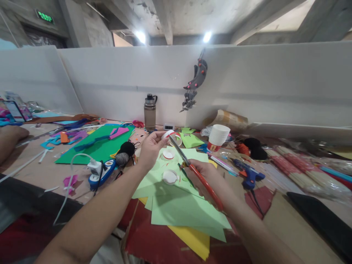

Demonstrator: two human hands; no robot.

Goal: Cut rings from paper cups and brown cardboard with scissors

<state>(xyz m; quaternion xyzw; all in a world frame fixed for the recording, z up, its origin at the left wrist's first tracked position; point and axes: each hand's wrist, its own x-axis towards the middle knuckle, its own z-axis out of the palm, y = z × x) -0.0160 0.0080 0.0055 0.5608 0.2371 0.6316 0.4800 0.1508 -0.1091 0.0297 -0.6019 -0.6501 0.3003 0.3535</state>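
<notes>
My left hand [151, 148] pinches a cut ring of paper cup [176, 136], white with a red band, above the green sheets. My right hand [202, 176] is closed round red-handled scissors [205, 183]. The scissors' blades [177, 146] point up and away, with their tips at the ring's edge. Below them, on light green paper [189, 211], lie two cut cup bottoms [169, 177], round and white, with small green and red scraps around them. A stack of paper cups [218, 137] stands upright to the right of the scissors.
Behind my hands stands a water bottle [150, 113]. A blue glue gun [251, 176] lies at right, near bundled sticks [299, 168]. A blue power strip [102, 174] with a white plug sits at left, before a green sheet [90, 146]. Another person's arm [11, 139] rests far left.
</notes>
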